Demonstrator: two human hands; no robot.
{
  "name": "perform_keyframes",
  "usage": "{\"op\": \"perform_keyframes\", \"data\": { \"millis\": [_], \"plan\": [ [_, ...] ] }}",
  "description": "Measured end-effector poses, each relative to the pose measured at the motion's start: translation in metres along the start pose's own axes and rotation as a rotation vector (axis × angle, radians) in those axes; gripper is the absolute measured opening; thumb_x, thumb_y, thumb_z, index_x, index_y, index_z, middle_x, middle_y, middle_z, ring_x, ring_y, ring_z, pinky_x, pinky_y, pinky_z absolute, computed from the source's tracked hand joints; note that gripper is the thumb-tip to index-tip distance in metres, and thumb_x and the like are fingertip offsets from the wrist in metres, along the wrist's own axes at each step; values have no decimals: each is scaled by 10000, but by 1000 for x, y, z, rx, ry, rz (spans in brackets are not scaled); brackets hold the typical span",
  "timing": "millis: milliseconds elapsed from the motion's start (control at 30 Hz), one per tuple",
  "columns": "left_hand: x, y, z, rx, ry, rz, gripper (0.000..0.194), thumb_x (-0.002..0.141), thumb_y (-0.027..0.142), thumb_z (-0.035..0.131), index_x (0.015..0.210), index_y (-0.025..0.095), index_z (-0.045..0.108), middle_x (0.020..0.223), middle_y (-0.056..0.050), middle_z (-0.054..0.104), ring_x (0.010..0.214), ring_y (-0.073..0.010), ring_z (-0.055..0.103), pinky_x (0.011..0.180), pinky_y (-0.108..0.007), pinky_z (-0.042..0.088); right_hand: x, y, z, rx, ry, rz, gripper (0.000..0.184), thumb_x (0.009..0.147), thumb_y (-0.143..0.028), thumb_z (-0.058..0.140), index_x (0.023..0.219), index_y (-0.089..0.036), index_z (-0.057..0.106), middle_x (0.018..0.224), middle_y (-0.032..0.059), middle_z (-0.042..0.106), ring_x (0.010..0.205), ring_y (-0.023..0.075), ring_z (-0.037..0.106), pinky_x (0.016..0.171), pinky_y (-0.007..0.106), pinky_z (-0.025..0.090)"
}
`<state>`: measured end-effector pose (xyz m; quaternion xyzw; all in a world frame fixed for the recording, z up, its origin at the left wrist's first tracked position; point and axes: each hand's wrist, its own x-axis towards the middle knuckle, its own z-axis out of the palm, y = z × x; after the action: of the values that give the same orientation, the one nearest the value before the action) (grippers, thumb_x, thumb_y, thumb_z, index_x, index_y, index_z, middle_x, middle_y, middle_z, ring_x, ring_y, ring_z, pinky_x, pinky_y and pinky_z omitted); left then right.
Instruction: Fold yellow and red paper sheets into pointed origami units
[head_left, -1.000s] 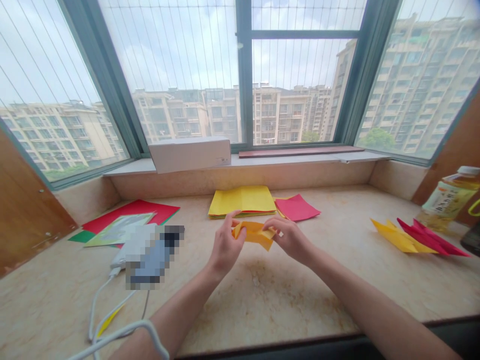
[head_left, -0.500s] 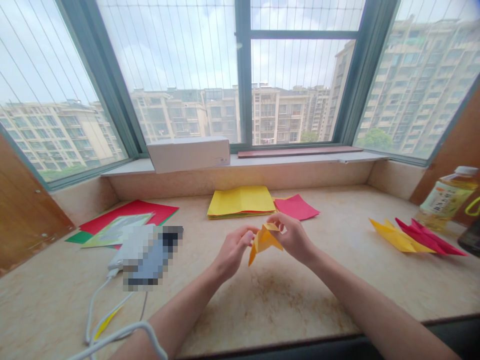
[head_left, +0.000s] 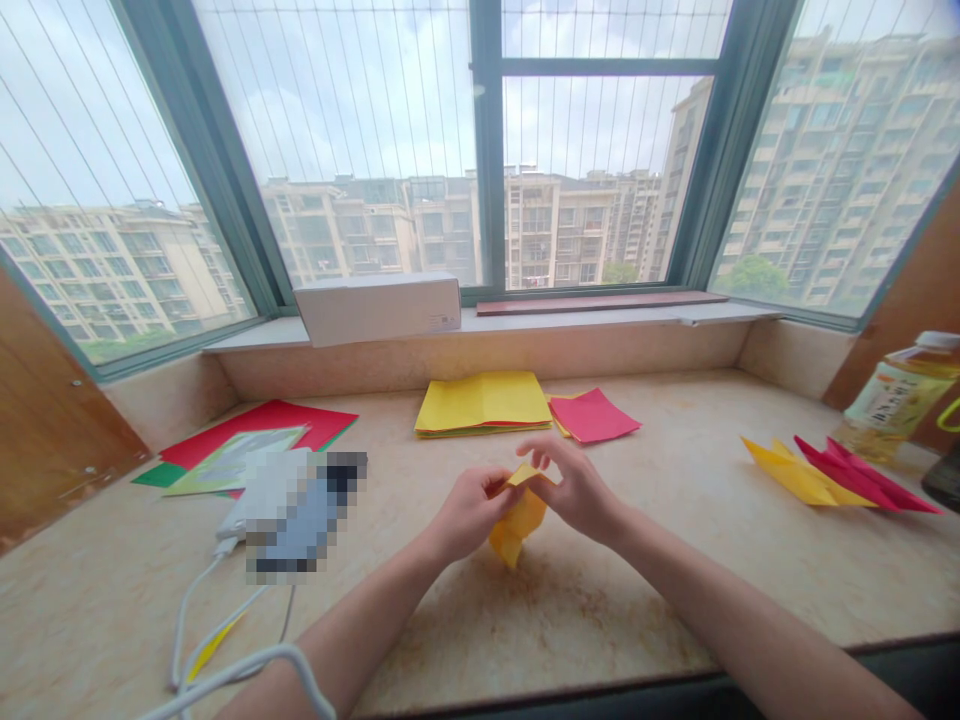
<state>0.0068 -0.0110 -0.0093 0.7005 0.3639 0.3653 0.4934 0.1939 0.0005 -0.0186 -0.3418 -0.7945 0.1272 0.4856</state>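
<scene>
A folded piece of yellow paper (head_left: 520, 527) hangs between my two hands, above the stone-patterned counter (head_left: 585, 620). My left hand (head_left: 474, 508) pinches its upper left edge between thumb and fingers. On the other side, my right hand (head_left: 576, 487) grips the upper right edge with the thumb, its fingers curled over the top. Part of the paper is hidden behind the fingers. Just beyond my hands lies a stack of yellow paper (head_left: 484, 400), with red sheets (head_left: 598, 415) beside it.
On the right stand yellow (head_left: 806, 475) and red folded paper shapes (head_left: 870, 478), near a drink bottle (head_left: 900, 395). Red and green sheets (head_left: 262, 425), a blurred-out device (head_left: 304, 520) and white cables (head_left: 180, 620) lie left. A white box (head_left: 379, 310) rests on the sill.
The yellow paper has been turned, so its lower part now hangs down nearer to me. My right hand has shifted its grip on it, and both hands have come slightly lower.
</scene>
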Motion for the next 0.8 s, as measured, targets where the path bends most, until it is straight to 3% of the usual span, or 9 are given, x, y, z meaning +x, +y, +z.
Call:
{"op": "perform_keyframes", "data": {
  "millis": [100,200,367,467,600,767,800],
  "plan": [
    [1,2,-1,-52,119,-1,398,804,515,668,813,118,685,726,-33,635,662,-155,565,583,-236,418,1,3,1,1,67,71,260,873,-217,579,1133,-227,577,1031,56,663,853,183,609,780,334,492],
    [3,4,-2,-171,211,-4,385,793,484,695,926,124,666,838,-61,676,741,-180,613,653,-257,472,3,8,-1,67,73,236,334,864,-269,603,1192,-222,562,1106,81,653,870,194,621,756,343,503],
    [3,4,-1,-270,229,-20,361,796,452,706,949,141,605,851,-49,680,739,-173,628,670,-263,489,6,9,-3,363,-55,427,418,849,-321,633,1235,-192,540,877,36,660,748,176,626,677,314,503],
    [0,5,-1,-226,204,-22,359,779,442,727,917,137,597,810,-33,661,708,-154,604,645,-242,466,6,5,-1,485,-47,406,430,817,-300,673,1213,-195,542,791,0,642,710,161,611,660,292,487],
    [-1,4,0,-246,169,-1,352,771,428,733,911,132,606,779,-12,624,681,-132,561,628,-230,438,6,2,3,535,33,337,424,776,-243,714,1173,-231,566,865,4,667,808,167,628,743,294,491],
    [2,0,1,-345,210,-11,237,796,293,655,973,136,638,866,-37,656,790,-172,600,715,-268,476,6,4,2,495,81,271,72,788,-199,653,854,-219,673,961,39,668,905,186,628,789,305,506],
    [2,-1,2,-362,211,-12,228,796,264,630,986,139,643,872,-38,661,802,-177,606,721,-271,481,6,5,1,464,78,249,71,790,-179,633,805,-215,692,990,48,666,937,191,625,816,312,506]
  ]
}}
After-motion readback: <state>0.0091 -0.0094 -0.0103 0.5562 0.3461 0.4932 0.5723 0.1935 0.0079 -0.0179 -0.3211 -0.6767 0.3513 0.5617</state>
